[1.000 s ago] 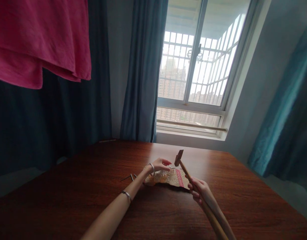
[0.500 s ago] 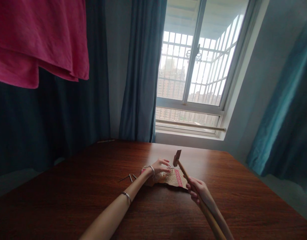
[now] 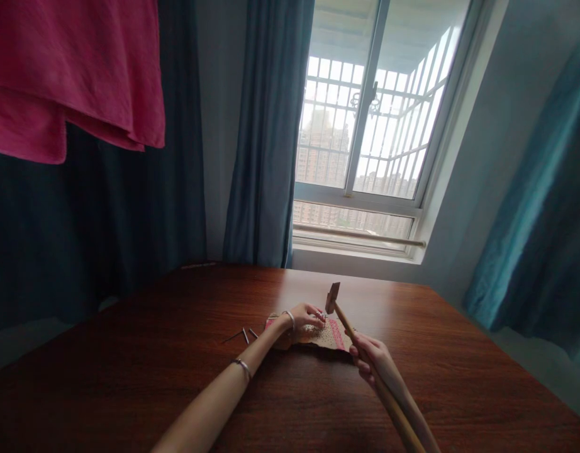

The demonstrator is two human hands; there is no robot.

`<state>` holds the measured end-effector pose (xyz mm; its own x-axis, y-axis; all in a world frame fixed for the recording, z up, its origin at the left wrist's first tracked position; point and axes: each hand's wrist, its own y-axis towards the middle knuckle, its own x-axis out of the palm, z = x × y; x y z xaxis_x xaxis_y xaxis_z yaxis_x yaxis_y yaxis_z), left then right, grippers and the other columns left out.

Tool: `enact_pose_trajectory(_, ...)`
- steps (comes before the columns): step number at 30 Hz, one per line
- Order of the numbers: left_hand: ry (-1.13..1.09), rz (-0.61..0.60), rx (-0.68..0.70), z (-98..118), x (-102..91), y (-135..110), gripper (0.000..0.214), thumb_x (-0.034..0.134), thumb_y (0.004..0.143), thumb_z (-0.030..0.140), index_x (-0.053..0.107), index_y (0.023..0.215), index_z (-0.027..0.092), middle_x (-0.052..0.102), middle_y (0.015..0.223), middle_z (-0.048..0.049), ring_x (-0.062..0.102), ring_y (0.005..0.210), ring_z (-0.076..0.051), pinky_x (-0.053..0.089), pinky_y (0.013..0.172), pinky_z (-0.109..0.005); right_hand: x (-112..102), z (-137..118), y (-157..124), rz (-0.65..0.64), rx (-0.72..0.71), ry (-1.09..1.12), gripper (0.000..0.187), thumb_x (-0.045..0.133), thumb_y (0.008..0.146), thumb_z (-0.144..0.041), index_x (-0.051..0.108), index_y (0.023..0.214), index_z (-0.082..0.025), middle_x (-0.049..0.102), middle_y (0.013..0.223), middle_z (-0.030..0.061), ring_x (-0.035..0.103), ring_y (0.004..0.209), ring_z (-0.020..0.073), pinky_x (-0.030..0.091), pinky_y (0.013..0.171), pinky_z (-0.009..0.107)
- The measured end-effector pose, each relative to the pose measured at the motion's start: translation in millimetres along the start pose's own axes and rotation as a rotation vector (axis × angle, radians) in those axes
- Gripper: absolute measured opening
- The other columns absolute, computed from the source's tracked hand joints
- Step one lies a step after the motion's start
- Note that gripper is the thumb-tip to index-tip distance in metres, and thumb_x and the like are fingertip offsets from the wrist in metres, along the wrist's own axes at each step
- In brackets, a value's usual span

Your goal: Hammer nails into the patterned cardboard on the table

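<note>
A tan perforated board with a pink stripe lies on the dark wooden table. My left hand rests on the board, fingers pinched over a small upright nail that I can barely make out. My right hand is wrapped round the long wooden handle of a hammer. The hammer's head hovers just above the board, right beside my left fingertips. Bracelets sit on my left wrist and forearm.
Three loose nails lie on the table left of the board. A pink cloth hangs at upper left. Blue curtains flank a barred window beyond the table's far edge.
The hammer head has come down and slightly left, closer to my left fingers. My left hand has curled tighter onto the board. The view has shifted a little.
</note>
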<state>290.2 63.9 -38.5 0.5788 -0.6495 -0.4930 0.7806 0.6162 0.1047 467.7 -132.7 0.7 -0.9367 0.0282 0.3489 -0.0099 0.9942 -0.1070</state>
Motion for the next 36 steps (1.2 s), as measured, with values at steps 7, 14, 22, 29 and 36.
enact_pose_trajectory(7, -0.031, 0.018, 0.025, -9, 4.4, 3, 0.037, 0.071, 0.059, 0.041, 0.072, 0.082, 0.012, 0.066, 0.095, -0.0096, 0.058, 0.085, -0.019, 0.042, 0.074, -0.025, 2, 1, 0, 0.012, -0.004, -0.015, 0.032, 0.064, 0.067, -0.044, 0.055, 0.078, -0.016, 0.051, 0.057, -0.0047, 0.035, 0.031, 0.0008, 0.026, 0.023, 0.012)
enact_pose_trajectory(14, -0.037, 0.03, 0.044, -19, 6.3, 7, 0.035, 0.07, 0.06, 0.04, 0.072, 0.079, 0.01, 0.066, 0.09, -0.0089, 0.057, 0.077, -0.017, 0.042, 0.068, -0.023, 6, -3, -1, -0.003, 0.022, -0.003, 0.035, 0.066, 0.064, -0.044, 0.056, 0.081, -0.015, 0.05, 0.056, -0.005, 0.034, 0.03, 0.001, 0.027, 0.022, 0.012)
enact_pose_trajectory(22, -0.055, 0.021, 0.006, -13, 8.2, 4, 0.033, 0.069, 0.059, 0.039, 0.071, 0.073, 0.01, 0.065, 0.091, -0.0082, 0.057, 0.074, -0.016, 0.041, 0.063, -0.022, 5, -1, 0, -0.007, 0.029, -0.006, 0.034, 0.064, 0.067, -0.042, 0.055, 0.086, -0.015, 0.051, 0.057, -0.0048, 0.034, 0.03, 0.0011, 0.027, 0.022, 0.012)
enact_pose_trajectory(29, -0.058, 0.045, -0.021, -15, 9.9, 5, 0.03, 0.069, 0.058, 0.037, 0.071, 0.071, 0.009, 0.065, 0.087, -0.0076, 0.056, 0.07, -0.015, 0.04, 0.058, -0.021, 5, -2, 1, -0.004, 0.055, -0.008, 0.042, 0.067, 0.063, -0.043, 0.056, 0.092, -0.015, 0.05, 0.055, -0.0056, 0.035, 0.03, 0.0015, 0.026, 0.022, 0.012)
enact_pose_trajectory(36, -0.069, 0.051, 0.013, -14, 10.1, 3, 0.031, 0.069, 0.058, 0.038, 0.071, 0.07, 0.009, 0.065, 0.09, -0.0081, 0.055, 0.07, -0.014, 0.04, 0.06, -0.021, 5, -2, 2, -0.011, 0.054, 0.012, 0.043, 0.067, 0.063, -0.044, 0.056, 0.093, -0.014, 0.05, 0.057, -0.0054, 0.035, 0.03, 0.0012, 0.027, 0.022, 0.012)
